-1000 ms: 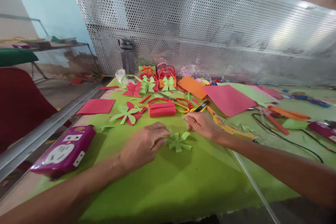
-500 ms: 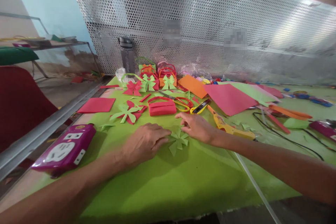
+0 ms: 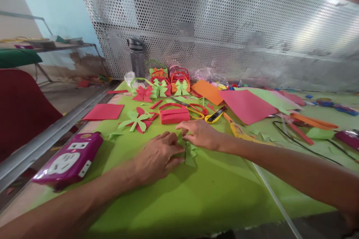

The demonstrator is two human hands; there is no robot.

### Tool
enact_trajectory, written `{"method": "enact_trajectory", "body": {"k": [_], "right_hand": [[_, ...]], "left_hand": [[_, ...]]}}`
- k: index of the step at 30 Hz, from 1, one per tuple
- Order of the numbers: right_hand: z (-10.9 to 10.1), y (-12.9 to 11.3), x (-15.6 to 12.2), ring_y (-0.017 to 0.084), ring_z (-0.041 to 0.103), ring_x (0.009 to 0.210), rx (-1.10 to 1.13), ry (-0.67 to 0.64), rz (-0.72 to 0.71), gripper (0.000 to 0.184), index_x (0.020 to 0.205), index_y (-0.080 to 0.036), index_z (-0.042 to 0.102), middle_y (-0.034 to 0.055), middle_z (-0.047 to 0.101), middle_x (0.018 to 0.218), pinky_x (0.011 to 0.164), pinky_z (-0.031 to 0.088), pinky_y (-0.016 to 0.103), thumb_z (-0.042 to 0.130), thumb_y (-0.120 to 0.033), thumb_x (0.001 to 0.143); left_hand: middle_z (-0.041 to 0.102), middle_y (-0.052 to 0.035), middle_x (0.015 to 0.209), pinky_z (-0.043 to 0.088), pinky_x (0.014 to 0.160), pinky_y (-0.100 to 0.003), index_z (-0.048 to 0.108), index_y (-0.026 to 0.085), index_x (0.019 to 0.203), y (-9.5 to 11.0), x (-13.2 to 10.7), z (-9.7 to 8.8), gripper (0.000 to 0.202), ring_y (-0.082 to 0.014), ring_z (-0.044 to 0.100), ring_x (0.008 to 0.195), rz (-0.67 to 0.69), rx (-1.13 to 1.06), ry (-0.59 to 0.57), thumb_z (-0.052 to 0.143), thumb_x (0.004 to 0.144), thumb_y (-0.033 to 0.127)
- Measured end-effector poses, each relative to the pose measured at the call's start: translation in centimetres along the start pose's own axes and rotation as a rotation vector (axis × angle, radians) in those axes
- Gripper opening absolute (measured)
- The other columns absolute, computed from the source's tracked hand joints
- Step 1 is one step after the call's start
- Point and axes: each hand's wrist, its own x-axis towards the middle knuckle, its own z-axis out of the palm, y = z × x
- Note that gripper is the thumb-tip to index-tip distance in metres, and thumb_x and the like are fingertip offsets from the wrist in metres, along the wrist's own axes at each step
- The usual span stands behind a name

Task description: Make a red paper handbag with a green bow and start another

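Note:
On the green tabletop, a light-green paper bow cutout point(image 3: 190, 159) lies between my hands, partly covered by them. My left hand point(image 3: 159, 154) comes in from the left, its bent fingers gripping the cutout's left edge. From the right, my right hand point(image 3: 200, 134) bends over the far part, fingers curled onto the paper. A small red paper handbag point(image 3: 175, 116) stands just beyond my hands. Left of it, a light-green petal-shaped cutout point(image 3: 135, 120) overlaps red cut paper pieces.
Finished paper bags with bows point(image 3: 181, 87) stand at the back near a grey bottle point(image 3: 137, 58). Scissors point(image 3: 198, 109), a box cutter point(image 3: 215, 114) and a yellow glue gun point(image 3: 238, 131) lie to the right, near coloured sheets point(image 3: 246, 106). A purple power strip point(image 3: 70, 161) sits left.
My right hand has moved left over the green cutout, covering more of it. My left hand has shifted slightly right, and the cutout now looks partly folded.

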Motion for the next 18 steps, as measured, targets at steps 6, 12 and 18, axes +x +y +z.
{"method": "enact_trajectory", "body": {"k": [6, 12, 18], "right_hand": [[0.1, -0.1, -1.0, 0.016, 0.063, 0.073, 0.090, 0.066, 0.067, 0.010, 0.083, -0.015, 0.068, 0.0040, 0.071, 0.079, 0.067, 0.042, 0.025, 0.065, -0.008, 0.076], [0.2, -0.3, -0.8, 0.013, 0.062, 0.066, 0.135, 0.072, 0.088, 0.011, 0.077, -0.014, 0.068, 0.0032, 0.070, 0.074, 0.062, 0.042, 0.023, 0.062, -0.005, 0.077], [0.6, 0.0, -0.7, 0.013, 0.061, 0.067, 0.132, 0.072, 0.059, 0.013, 0.077, -0.016, 0.068, 0.0022, 0.069, 0.074, 0.064, 0.042, 0.023, 0.063, -0.005, 0.076]], "left_hand": [[0.059, -0.0072, 0.088, 0.046, 0.074, -0.033, 0.069, 0.018, 0.097, -0.1, 0.2, 0.2, 0.018, -0.0212, 0.057, 0.084, -0.019, -0.021, 0.019, 0.055, 0.088, 0.024], [0.065, -0.0034, 0.077, 0.045, 0.061, -0.024, 0.068, 0.015, 0.082, -1.2, 1.1, 0.6, 0.015, -0.0136, 0.058, 0.068, -0.303, -0.262, 0.233, 0.054, 0.087, 0.018], [0.066, 0.0001, 0.071, 0.039, 0.052, -0.020, 0.069, 0.016, 0.076, -1.9, 2.0, 1.5, 0.008, -0.0105, 0.054, 0.058, -0.418, -0.250, 0.241, 0.064, 0.078, 0.021]]}}
